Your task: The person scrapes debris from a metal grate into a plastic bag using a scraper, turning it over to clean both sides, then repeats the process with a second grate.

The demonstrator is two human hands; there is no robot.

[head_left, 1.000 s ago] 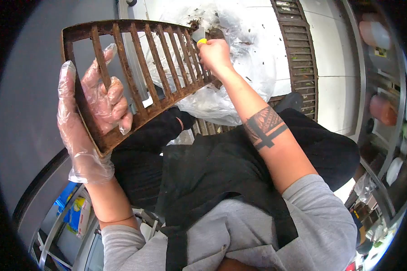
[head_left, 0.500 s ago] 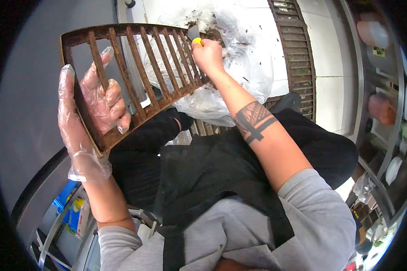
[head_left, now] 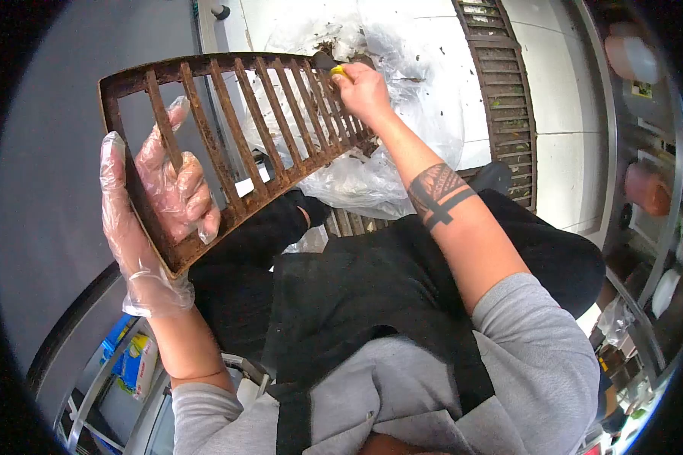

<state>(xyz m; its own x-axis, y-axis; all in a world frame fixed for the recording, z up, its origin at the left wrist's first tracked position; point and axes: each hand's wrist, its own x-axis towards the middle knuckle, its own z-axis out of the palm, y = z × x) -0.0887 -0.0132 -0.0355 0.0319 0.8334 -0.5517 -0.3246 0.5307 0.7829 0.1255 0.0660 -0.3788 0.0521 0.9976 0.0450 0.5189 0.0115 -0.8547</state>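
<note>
My left hand (head_left: 176,186), in a clear plastic glove, grips the near left end of a rusty metal drain grate (head_left: 272,186). Its thumb lies along the outer edge while the fingers curl through the slots. The grate is held up at a slant, its far end over a plastic sheet (head_left: 425,144). Bare and closed, my right hand (head_left: 363,92) holds a scraper (head_left: 338,70) with a yellow handle. The blade is at the far upper edge of the grate; its exact contact is partly hidden by my fingers.
Brown debris (head_left: 334,47) lies on the plastic. Another slatted drain grate (head_left: 508,106) runs along the white tiled floor (head_left: 565,91). A grey panel (head_left: 53,152) stands at the left, and a metal shelf (head_left: 609,152) with containers at the right.
The grate's far end has shifted lower and to the right in view. My right hand and the scraper have moved slightly right and down; my left hand keeps its grip.
</note>
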